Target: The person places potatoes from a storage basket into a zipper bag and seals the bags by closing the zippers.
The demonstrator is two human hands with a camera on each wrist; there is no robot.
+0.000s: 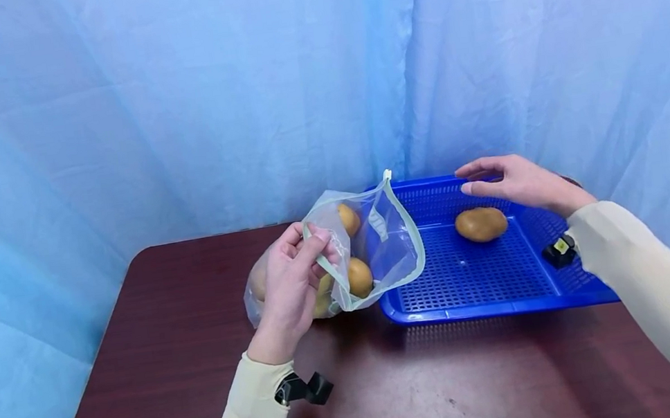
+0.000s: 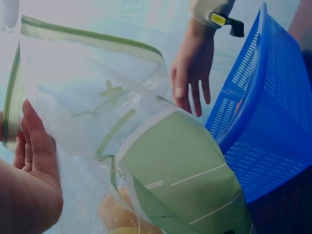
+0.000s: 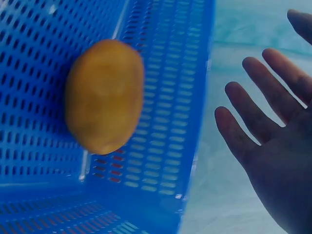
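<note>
My left hand (image 1: 292, 270) pinches the green-zippered rim of a clear plastic bag (image 1: 371, 246) and holds its mouth open on the table. Several potatoes (image 1: 359, 277) lie inside the bag. From the left wrist view the bag (image 2: 146, 146) fills the frame, with my left hand (image 2: 29, 156) at its edge. My right hand (image 1: 510, 180) hovers open above the blue basket (image 1: 477, 289), holding nothing. One potato (image 1: 481, 224) lies on the basket floor just below it. The right wrist view has the potato (image 3: 105, 95) in the basket (image 3: 161, 146) and my spread right hand (image 3: 273, 136) beside it.
The dark brown table (image 1: 394, 383) carries the bag at centre and the basket at right. A blue curtain (image 1: 171, 103) closes off the back and sides. The table's front stretch lies bare between my two sleeves.
</note>
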